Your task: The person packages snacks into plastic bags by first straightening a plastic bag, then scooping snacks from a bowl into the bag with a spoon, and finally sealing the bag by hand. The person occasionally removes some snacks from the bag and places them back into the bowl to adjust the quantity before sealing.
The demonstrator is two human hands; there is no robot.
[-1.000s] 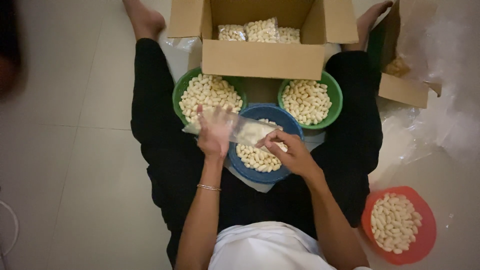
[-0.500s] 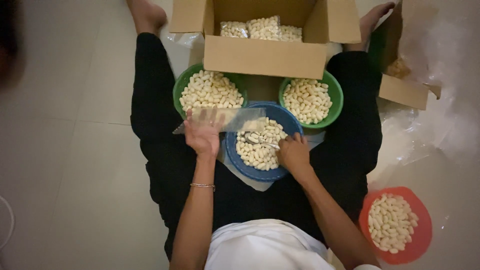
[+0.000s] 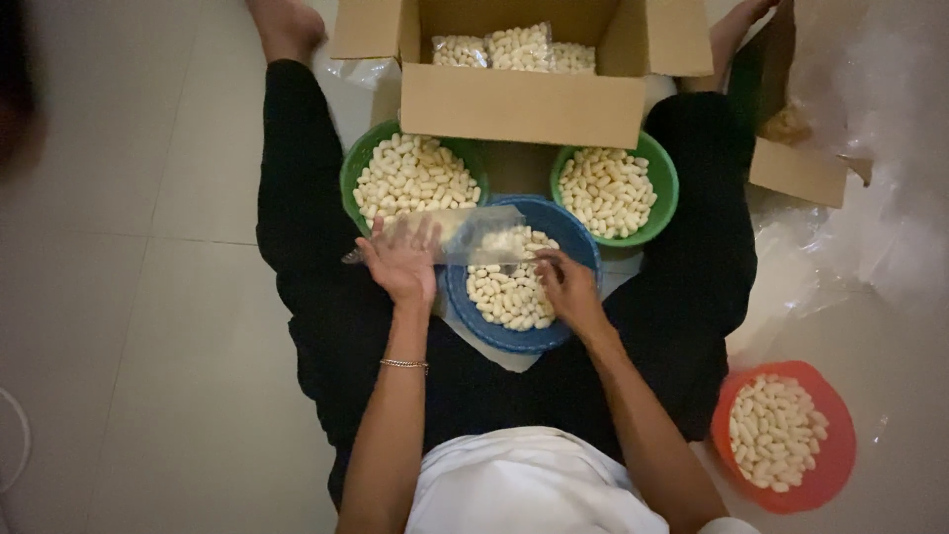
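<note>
While the person sits on the pale tiled floor [image 3: 148,326] with legs spread, bare floor lies open to the left, whereas the right side is crowded by crumpled clear plastic sheeting [image 3: 870,148] and a second cardboard box [image 3: 791,168]. Straight ahead, an open cardboard box [image 3: 519,104] stands between the feet, its near wall just above two green bowls; filled clear packets [image 3: 514,44] of pale oval pieces lie inside it. The left green bowl [image 3: 354,168] and the right green bowl [image 3: 664,173] both hold heaps of the same pale pieces, and a blue bowl [image 3: 554,336] sits between the thighs, just below and between them, about half full. An orange bowl [image 3: 825,475] with more pieces stands well apart, by the right hip.

The left hand [image 3: 403,262] has its fingers spread flat and holds one end of a clear plastic bag [image 3: 484,235], which stretches sideways over the far rim of the blue bowl. The right hand [image 3: 568,287] reaches into the blue bowl with its fingertips bunched at the bag's other end, just under its edge; whether they pinch the bag or pieces cannot be told. A thin bracelet [image 3: 403,365] circles the left wrist.
</note>
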